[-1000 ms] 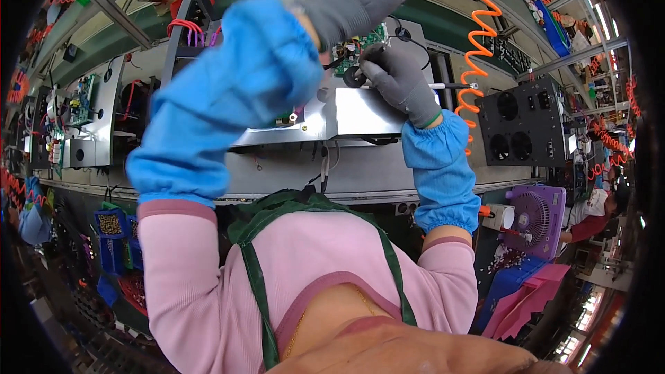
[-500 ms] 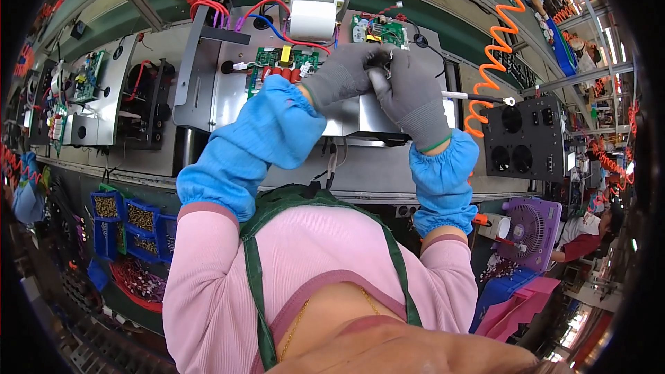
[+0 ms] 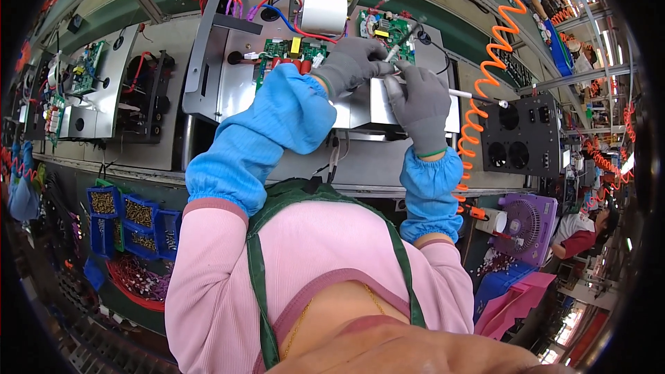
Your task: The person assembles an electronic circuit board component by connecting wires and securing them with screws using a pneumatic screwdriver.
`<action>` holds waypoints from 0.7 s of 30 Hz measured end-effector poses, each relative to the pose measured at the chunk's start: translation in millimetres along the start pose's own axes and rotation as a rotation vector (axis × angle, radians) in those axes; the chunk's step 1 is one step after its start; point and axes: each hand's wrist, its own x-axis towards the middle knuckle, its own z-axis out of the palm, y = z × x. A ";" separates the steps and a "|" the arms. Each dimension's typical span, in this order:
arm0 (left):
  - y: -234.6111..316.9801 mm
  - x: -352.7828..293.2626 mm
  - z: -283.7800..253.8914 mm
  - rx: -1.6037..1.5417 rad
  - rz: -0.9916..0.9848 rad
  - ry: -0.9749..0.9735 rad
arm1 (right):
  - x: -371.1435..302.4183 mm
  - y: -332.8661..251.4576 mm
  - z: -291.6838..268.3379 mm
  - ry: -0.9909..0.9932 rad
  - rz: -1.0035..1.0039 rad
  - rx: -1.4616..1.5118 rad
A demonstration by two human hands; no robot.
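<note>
Both my hands wear grey gloves and meet above the near edge of an open metal chassis [image 3: 239, 90]. My left hand [image 3: 355, 66] pinches the pale part of a black-and-white cable [image 3: 400, 45], whose dark end points up and away. Close beside it, my right hand [image 3: 421, 100] has its fingers closed at the same spot, apparently on the cable too. From behind the right hand, a white-sleeved length [image 3: 463, 93] runs right to a metal ring terminal [image 3: 503, 104]; its link to the other part is hidden. Green circuit boards [image 3: 301, 47] lie just beyond my hands.
A large white cylinder [image 3: 324, 15] stands in the chassis among red and blue wires. Another opened unit [image 3: 97, 107] sits left. An orange coiled hose [image 3: 493, 55] hangs on the right, near a black fan box [image 3: 523, 137]. Blue screw bins [image 3: 138, 213] are lower left; a purple fan [image 3: 528, 228] lower right.
A dark cable end now sticks up past my fingers. My hands have parted slightly, the right one lower, and the view has shifted a little.
</note>
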 end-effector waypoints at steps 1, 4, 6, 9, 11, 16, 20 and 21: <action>2.7 -1.8 -6.4 0.165 0.086 -0.083 | -1.2 -2.4 -1.1 -0.001 0.000 0.000; 4.5 -24.9 -19.0 0.086 0.209 -0.015 | -1.3 -3.4 -6.5 -0.022 0.018 0.027; 34.6 -66.1 -48.6 -0.124 0.258 0.054 | -4.7 4.6 -9.3 0.005 0.019 0.090; 57.1 -147.6 -126.4 -0.067 0.465 0.135 | -5.3 4.3 -3.1 0.027 0.027 0.119; 48.9 -172.8 -154.6 -0.085 0.416 0.361 | -6.5 3.6 -1.2 0.034 0.050 0.072; -12.4 -161.6 -177.8 -0.065 0.080 0.580 | -9.0 8.0 -5.1 0.181 0.117 0.056; -41.4 -145.3 -163.5 -0.144 0.062 0.370 | -38.2 5.4 -36.0 0.357 0.086 -0.136; -41.2 -146.1 -163.6 -0.142 0.036 0.397 | -51.4 3.9 -54.0 0.410 0.132 -0.114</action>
